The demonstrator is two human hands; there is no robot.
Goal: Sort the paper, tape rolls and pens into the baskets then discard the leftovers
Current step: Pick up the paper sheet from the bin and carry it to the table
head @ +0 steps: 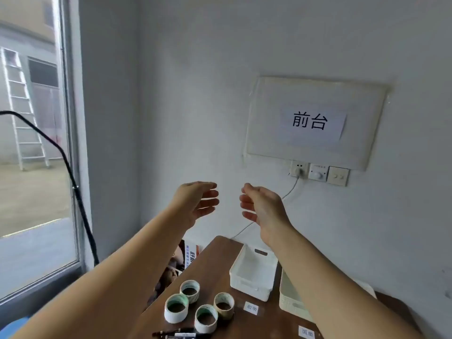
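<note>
Both of my arms reach up in front of the wall, well above the brown table (220, 255). My left hand (198, 204) and my right hand (261, 206) face each other with loosely bent fingers and hold nothing. Several tape rolls (199, 307) stand in a cluster near the table's front left. Pens (181, 334) lie at the bottom edge of the view. A white basket (253, 285) sits empty behind a small label (251, 308). A second white basket (292, 304) to its right is partly hidden by my right forearm, with another label (307, 332) in front of it.
A window (31, 143) fills the left side, with a black cable (73, 189) hanging in front of it. On the wall are a sign (310, 122), a socket (299, 170) with a white cord, and switches. A printed box (171, 265) stands left of the table.
</note>
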